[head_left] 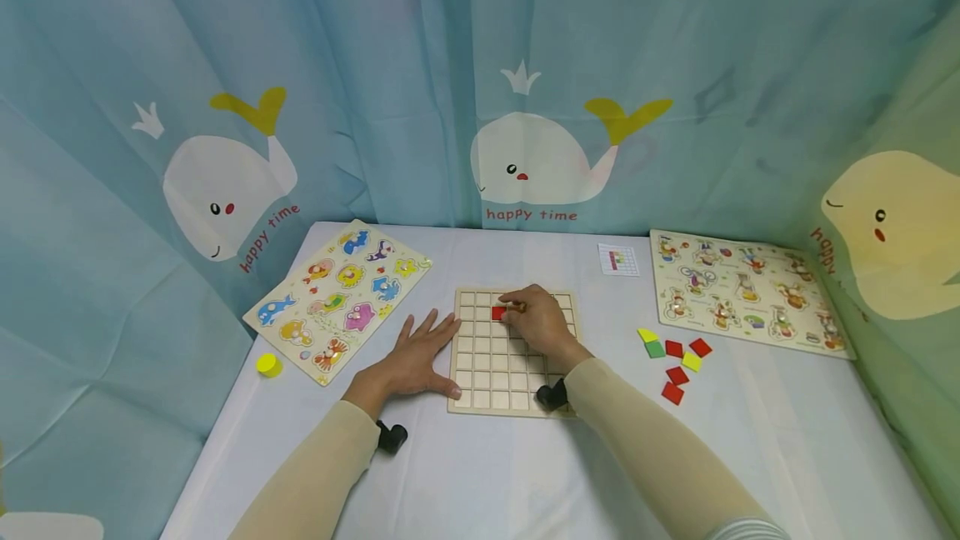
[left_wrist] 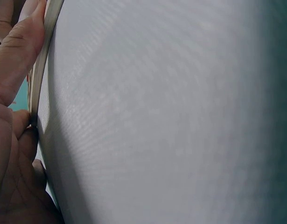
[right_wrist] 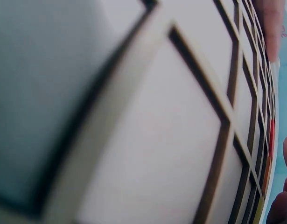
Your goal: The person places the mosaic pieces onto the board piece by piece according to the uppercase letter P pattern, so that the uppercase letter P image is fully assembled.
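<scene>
A wooden grid board lies mid-table. My left hand lies along its left side with fingers spread. Its thumb touches the lower left frame, and the left wrist view shows the thumb against the board's edge. Over the upper cells, my right hand has thumb and index finger pinched about a small orange tile, mostly covered by the fingers. A red tile sits in the cell just left of it. The right wrist view shows red and yellow edges in the grid.
Several loose red, yellow and green tiles lie right of the board. A pattern card is behind them. Picture puzzles stand at left and right. A yellow cylinder is near the left edge; a curtain hangs behind.
</scene>
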A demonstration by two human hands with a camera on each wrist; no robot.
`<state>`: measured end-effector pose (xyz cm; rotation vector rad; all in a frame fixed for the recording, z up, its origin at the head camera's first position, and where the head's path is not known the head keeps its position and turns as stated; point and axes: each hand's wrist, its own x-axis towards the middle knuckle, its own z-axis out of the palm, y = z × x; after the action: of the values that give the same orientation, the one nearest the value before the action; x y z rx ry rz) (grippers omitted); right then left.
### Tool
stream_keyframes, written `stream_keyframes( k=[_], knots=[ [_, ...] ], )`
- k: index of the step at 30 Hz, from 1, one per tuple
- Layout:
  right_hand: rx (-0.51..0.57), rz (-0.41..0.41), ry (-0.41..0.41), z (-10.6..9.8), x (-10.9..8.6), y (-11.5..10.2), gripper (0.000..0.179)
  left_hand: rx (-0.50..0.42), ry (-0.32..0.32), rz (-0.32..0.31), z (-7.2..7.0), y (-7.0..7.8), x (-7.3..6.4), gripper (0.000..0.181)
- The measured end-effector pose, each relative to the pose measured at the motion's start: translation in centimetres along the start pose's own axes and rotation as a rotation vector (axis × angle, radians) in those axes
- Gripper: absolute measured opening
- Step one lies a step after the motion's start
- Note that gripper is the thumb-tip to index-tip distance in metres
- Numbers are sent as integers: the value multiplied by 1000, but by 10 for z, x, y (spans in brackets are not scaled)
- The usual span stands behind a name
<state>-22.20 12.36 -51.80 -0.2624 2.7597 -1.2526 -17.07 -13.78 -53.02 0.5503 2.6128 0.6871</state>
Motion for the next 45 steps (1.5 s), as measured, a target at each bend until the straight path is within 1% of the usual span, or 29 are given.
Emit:
stream_keyframes(
  k=[9, 14, 17, 22, 28, 35, 38, 45],
  knots=[
    [100, 57, -5, -10, 0, 7, 30, -7, 0, 4, 0, -1, -1, 122],
    [145, 39, -6, -18, -2, 8, 32, -9, 1, 5, 0, -1, -1, 123],
    [160, 23, 9, -25, -5, 8, 33, -9, 3, 3, 1, -1, -1, 123],
    [158, 7, 38, -39, -14, 10, 34, -12, 6, 6, 1, -1, 0, 123],
    [133, 29, 77, -58, -28, 21, 33, -12, 2, 16, 1, -1, 0, 123],
    [76, 39, 163, -85, -49, 42, 32, 2, 2, 17, 1, -2, 0, 123],
    [52, 43, 192, -97, -61, 52, 32, 5, 3, 17, 1, -1, 0, 123],
    [10, 91, 225, -127, -91, 81, 36, 0, 3, 22, 0, 0, -1, 124]
  ],
)
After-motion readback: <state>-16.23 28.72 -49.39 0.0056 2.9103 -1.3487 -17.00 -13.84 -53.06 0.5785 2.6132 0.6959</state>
